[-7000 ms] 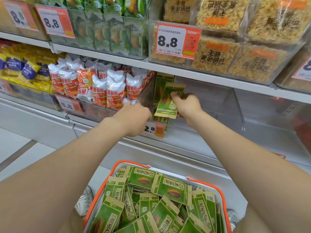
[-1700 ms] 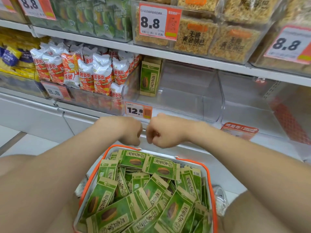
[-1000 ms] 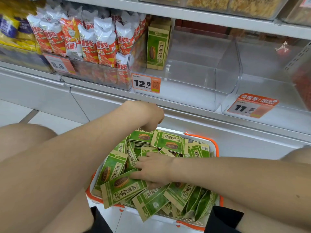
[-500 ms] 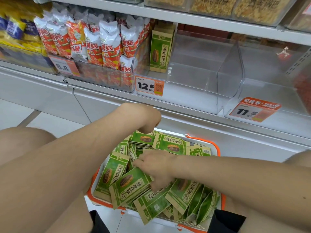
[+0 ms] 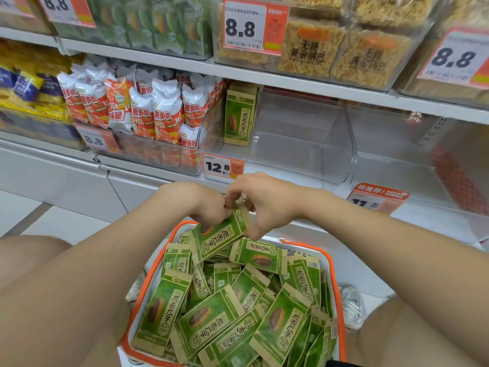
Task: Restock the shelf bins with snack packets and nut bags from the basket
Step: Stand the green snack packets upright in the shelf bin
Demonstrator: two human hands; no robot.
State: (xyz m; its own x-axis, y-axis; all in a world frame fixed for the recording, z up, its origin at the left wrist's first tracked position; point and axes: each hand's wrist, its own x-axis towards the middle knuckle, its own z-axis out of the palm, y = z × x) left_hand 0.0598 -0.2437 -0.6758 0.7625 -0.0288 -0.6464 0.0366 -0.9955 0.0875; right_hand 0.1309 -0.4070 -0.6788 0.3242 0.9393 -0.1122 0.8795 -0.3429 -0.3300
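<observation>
left hand (image 5: 205, 205) and right hand (image 5: 268, 205) just above the basket's (image 5: 334, 276) far rim, each grip closed, pinching the top edge of one green nut bag (image 5: 218, 238), more such bags heaped in the basket, clear shelf bin (image 5: 291, 154) beyond it, a few bags standing inside

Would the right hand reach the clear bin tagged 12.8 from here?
Probably yes. The right hand, gripping a green packet together with the left hand, sits just below the clear bin, whose space beside the standing packets looks free.
</observation>
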